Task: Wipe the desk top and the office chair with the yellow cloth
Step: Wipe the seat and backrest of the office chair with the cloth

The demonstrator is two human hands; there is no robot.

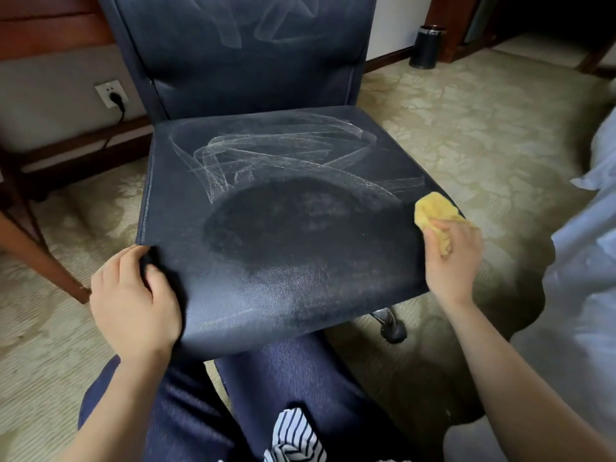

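The right hand (455, 258) clutches the bunched yellow cloth (433, 216) at the right edge of the office chair (266, 201) seat, cloth poking out above the fingers. The left hand (133, 301) grips the seat's front left corner, thumb on top.

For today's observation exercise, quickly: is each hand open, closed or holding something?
Left hand: closed, gripping the front left corner of the chair seat.
Right hand: closed, holding the yellow cloth at the seat's right edge.
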